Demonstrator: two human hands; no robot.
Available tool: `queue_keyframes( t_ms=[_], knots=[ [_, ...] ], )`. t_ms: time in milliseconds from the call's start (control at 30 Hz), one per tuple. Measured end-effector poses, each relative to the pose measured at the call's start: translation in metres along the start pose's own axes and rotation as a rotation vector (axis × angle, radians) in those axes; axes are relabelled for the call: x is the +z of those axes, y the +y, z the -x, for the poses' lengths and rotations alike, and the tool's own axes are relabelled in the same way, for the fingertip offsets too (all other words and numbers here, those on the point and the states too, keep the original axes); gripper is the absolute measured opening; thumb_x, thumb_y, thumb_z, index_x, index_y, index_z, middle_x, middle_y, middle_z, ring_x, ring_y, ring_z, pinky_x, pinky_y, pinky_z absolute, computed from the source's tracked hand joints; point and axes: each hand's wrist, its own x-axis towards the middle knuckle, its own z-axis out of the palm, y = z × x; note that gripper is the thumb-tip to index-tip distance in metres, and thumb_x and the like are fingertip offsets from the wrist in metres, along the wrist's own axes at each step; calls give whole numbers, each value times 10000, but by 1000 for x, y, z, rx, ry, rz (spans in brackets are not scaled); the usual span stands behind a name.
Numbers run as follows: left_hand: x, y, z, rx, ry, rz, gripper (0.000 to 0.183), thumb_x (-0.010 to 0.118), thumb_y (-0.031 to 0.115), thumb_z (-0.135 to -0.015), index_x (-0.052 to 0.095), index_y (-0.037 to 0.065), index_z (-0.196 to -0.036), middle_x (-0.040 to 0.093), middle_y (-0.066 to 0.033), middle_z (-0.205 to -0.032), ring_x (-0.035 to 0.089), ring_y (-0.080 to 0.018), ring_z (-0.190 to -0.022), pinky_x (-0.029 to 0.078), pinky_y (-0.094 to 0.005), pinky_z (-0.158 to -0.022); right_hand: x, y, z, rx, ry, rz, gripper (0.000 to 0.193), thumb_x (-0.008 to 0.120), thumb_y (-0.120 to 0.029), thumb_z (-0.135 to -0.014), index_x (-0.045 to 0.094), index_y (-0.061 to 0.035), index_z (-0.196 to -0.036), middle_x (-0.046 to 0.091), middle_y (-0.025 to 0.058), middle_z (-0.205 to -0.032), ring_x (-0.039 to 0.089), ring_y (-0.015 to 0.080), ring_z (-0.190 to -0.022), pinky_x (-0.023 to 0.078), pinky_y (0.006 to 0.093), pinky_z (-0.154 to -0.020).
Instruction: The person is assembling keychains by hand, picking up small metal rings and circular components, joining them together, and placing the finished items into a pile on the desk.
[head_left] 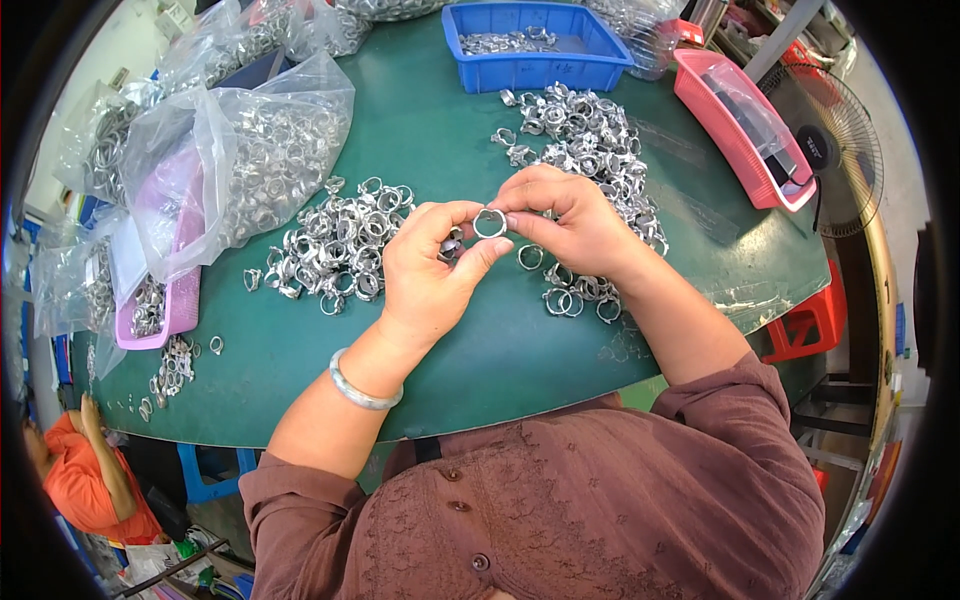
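Observation:
A silver-coloured metal ring (pixel 490 223) is held upright between my two hands over the green table. My left hand (pixel 432 262) pinches its left side between thumb and fingers. Against that palm, more metal pieces (pixel 452 244) show in part; whether the hand grips them I cannot tell. From the right, the thumb and fingertips of my right hand (pixel 572 218) close on the same ring. To the left of my hands lies a heap of similar rings (pixel 345 245). A larger heap (pixel 585 135) spreads behind and beside my right hand, with several loose rings (pixel 565 301) below it.
At the back stands a blue tray (pixel 545 78) with rings inside. Clear bags of rings (pixel 285 150) and a purple basket (pixel 185 300) crowd the left. A pink basket (pixel 745 135) and a fan (pixel 835 150) are at right. Another person in orange (pixel 100 485) sits far left.

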Motion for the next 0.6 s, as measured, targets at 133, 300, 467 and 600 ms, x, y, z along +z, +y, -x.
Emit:
queue_keyframes(
  t_ms=[133,300,467,600],
  knots=[
    [0,-2,0,-15,-9,8,234,722,83,-690,614,25,-889,543,-14,-749,494,-92,-674,410,-217,-609,0,-1,0,-5,-15,-10,141,581,-10,-758,640,-25,-885,596,72,-863,550,183,-816,441,295,-721],
    [1,-5,1,-38,-2,53,217,714,80,-708,612,22,-890,551,-7,-765,494,-76,-682,412,-206,-611,0,-1,0,-1,-28,-26,145,584,-22,-762,634,-29,-898,595,71,-858,546,181,-805,436,289,-718],
    [4,-8,1,-63,5,91,205,703,63,-721,608,16,-896,561,3,-783,491,-61,-691,411,-194,-614,-3,-3,0,-73,-40,40,216,618,-41,-746,615,-36,-962,595,68,-863,547,168,-817,428,274,-719],
    [3,-11,1,-53,13,115,223,703,59,-720,601,18,-914,552,15,-772,479,-53,-682,405,-191,-604,3,-6,1,2,38,-13,263,634,-19,-727,602,-28,-988,598,71,-866,563,175,-825,439,274,-726]
  ],
)
